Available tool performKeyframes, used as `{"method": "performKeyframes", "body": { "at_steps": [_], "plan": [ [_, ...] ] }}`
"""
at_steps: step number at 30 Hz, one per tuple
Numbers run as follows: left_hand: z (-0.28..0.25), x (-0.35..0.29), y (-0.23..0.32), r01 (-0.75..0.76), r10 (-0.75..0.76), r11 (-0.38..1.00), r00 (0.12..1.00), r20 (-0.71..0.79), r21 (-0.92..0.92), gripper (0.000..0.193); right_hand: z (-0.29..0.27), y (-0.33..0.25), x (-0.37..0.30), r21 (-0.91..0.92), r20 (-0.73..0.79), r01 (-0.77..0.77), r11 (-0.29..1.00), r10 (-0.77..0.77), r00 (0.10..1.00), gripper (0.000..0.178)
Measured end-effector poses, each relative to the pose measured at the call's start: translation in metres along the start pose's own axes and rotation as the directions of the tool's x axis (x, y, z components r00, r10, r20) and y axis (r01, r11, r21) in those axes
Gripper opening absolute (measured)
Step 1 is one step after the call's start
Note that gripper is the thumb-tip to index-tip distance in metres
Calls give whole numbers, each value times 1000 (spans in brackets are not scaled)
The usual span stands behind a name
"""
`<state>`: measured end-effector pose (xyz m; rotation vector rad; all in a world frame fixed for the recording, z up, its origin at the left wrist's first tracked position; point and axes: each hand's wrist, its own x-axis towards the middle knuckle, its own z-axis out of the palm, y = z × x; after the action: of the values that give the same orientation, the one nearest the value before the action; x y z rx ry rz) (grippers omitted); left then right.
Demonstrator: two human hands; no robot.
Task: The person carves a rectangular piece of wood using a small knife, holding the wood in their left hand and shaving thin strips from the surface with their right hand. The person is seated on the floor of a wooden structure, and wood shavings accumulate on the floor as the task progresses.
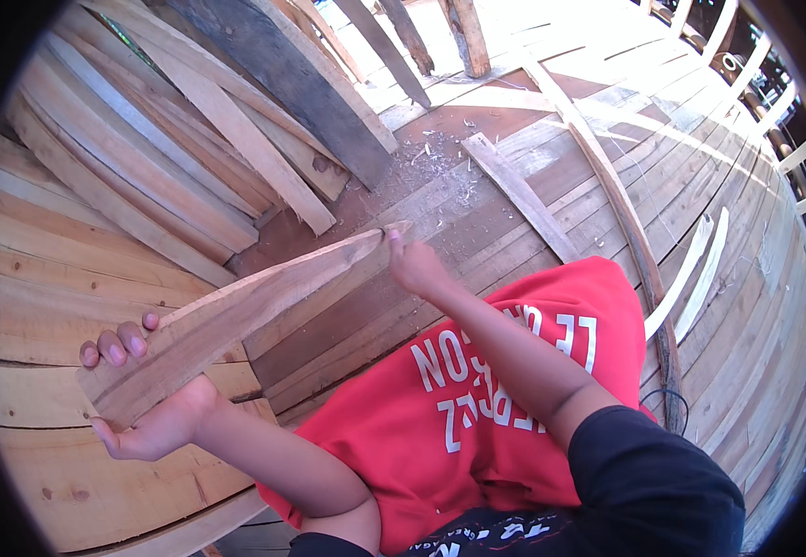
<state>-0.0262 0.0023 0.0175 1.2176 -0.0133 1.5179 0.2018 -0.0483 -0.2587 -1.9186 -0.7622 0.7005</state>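
A long wooden board (250, 306), broad at one end and tapering to a narrow tip, is held up slantwise in front of me. My left hand (166, 422) grips its broad end from below, with the fingertips curled over the upper edge and the thumb near the lower corner. At the tapered tip, my right hand (417, 267) is closed, with the thumb against the wood. Whether a small tool is inside that hand is hidden. Red cloth (552, 343) with white lettering covers my lap, beneath my right forearm.
Several planks (115, 148) lean together at the upper left, beside a thick dark beam (282, 84). Wood shavings (435, 167) litter the plank floor (552, 176). A short board (519, 197), a long curved strip (607, 176) and two pale strips (691, 274) lie toward the right.
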Motion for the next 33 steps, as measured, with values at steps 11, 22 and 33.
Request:
{"method": "performKeyframes", "body": {
  "at_steps": [11,22,33],
  "plan": [
    [5,-7,5,-11,19,997,994,-109,74,51,-10,-53,-26,23,115,174,984,-176,978,56],
    [10,-7,5,3,-1,999,999,-51,37,49,-10,-54,-32,95,150,176,980,-189,970,58],
    [3,1,-1,-22,61,984,973,-221,174,48,-16,-67,-46,65,167,257,964,-265,950,53]
  ]
}}
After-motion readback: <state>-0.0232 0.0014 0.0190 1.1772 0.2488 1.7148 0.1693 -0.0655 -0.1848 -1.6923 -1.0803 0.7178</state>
